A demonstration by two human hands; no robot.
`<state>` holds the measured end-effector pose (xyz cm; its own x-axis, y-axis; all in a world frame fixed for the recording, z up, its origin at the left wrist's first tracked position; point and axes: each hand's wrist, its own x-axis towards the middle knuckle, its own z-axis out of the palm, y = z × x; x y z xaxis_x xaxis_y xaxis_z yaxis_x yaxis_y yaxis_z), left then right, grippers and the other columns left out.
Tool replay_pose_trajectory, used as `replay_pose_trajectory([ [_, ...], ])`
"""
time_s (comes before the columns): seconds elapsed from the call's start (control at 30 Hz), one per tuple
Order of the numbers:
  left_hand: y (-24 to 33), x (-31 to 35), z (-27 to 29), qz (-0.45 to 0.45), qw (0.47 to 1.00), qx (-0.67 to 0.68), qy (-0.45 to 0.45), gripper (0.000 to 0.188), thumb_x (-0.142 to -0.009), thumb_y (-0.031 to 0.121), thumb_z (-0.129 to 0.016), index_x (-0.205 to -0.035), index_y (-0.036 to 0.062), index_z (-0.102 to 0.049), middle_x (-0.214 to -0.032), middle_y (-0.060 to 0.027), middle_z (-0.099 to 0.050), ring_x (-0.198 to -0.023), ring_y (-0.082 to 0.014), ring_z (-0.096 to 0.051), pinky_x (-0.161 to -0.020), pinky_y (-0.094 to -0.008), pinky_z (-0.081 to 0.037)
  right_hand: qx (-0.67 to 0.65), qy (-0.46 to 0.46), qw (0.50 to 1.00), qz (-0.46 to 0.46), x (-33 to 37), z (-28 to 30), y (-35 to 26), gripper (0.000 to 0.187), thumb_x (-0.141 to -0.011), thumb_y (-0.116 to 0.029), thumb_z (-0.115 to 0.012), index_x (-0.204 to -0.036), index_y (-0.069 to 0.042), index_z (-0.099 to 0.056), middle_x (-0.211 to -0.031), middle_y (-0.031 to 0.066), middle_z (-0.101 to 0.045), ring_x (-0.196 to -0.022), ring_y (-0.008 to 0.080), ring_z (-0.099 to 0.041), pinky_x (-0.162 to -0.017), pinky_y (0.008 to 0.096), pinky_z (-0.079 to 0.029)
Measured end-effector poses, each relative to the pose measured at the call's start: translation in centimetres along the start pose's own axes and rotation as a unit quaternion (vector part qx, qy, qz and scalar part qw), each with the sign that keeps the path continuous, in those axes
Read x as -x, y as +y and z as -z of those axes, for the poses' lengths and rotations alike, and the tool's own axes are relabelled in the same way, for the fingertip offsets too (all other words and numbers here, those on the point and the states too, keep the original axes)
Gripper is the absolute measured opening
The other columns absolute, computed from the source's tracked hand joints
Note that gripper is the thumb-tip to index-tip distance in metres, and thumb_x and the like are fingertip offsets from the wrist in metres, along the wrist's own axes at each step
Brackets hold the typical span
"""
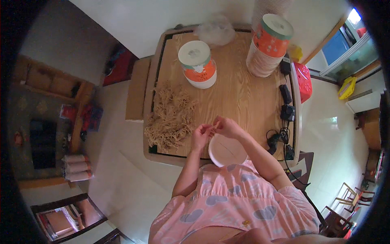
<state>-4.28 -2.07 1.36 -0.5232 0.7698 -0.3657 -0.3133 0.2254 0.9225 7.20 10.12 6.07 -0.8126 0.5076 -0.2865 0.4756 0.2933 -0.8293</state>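
My left hand (202,135) and my right hand (227,127) meet at the near edge of the table, fingertips pinched together. Between them is a small tan stringy piece, mostly hidden by the fingers. Just below the hands sits a round white shallow bowl (222,153), with a thin dark strand lying in it. Left of my left hand spreads a heap of tan, tangled, dried stringy pieces (170,118), which look like fine roots or twine.
Farther back stands an orange, green and white paper tub (198,67). At the back right rise stacked tubs (264,57), near a clear plastic bag (216,30). Black adapters and cables (286,112) line the right edge; a red plastic stool (302,81) is beyond it.
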Motion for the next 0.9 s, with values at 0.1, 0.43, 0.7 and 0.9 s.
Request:
replay_pose_trajectory([
  [0.1, -0.5, 0.0, 0.1, -0.003, 0.999, -0.042, 0.002, 0.012, -0.083, 0.008, -0.056, -0.093, 0.0005, -0.057, -0.08, -0.0047, -0.061, -0.069, -0.0116, -0.057, -0.064, -0.0247, -0.048, -0.068, -0.035, 0.997, 0.003, -0.3, 0.1, 0.4, 0.024, -0.071, -0.015, -0.066, -0.09, -0.005, -0.054, -0.068, 0.0084, -0.06, -0.064, 0.0166, -0.059, -0.056, 0.0291, -0.046],
  [0.43, 0.5, 0.5, -0.4, -0.017, 0.999, -0.041, 0.017, 0.008, -0.082, 0.008, -0.057, -0.087, 0.0023, -0.058, -0.075, -0.0031, -0.062, -0.066, -0.0089, -0.056, -0.059, -0.0219, -0.045, -0.086, -0.045, 0.994, 0.04, -1.3, -0.5, 1.4, 0.026, -0.071, -0.02, -0.068, -0.085, -0.004, -0.053, -0.065, 0.0066, -0.056, -0.061, 0.0136, -0.053, -0.052, 0.028, -0.043],
  [0.7, 0.7, 0.9, -0.2, -0.01, 0.999, -0.047, 0.024, 0.007, -0.082, 0.007, -0.056, -0.087, 0.0023, -0.058, -0.076, -0.0035, -0.062, -0.067, -0.0096, -0.057, -0.062, -0.022, -0.046, -0.035, -0.005, 0.999, 0.038, -0.9, -0.6, 1.1, 0.027, -0.068, -0.02, -0.069, -0.082, -0.003, -0.053, -0.068, 0.0091, -0.058, -0.063, 0.0169, -0.055, -0.056, 0.0302, -0.045],
  [0.9, 0.8, 1.0, -0.4, 0.023, 0.999, -0.043, 0.024, 0.007, -0.082, 0.006, -0.055, -0.087, 0.0021, -0.058, -0.077, -0.0039, -0.062, -0.069, -0.0102, -0.059, -0.062, -0.0226, -0.046, -0.058, 0.011, 0.998, 0.028, -0.8, -1.0, 1.8, 0.021, -0.069, -0.014, -0.066, -0.084, -0.003, -0.055, -0.07, 0.0086, -0.06, -0.065, 0.0159, -0.057, -0.058, 0.0289, -0.046],
])
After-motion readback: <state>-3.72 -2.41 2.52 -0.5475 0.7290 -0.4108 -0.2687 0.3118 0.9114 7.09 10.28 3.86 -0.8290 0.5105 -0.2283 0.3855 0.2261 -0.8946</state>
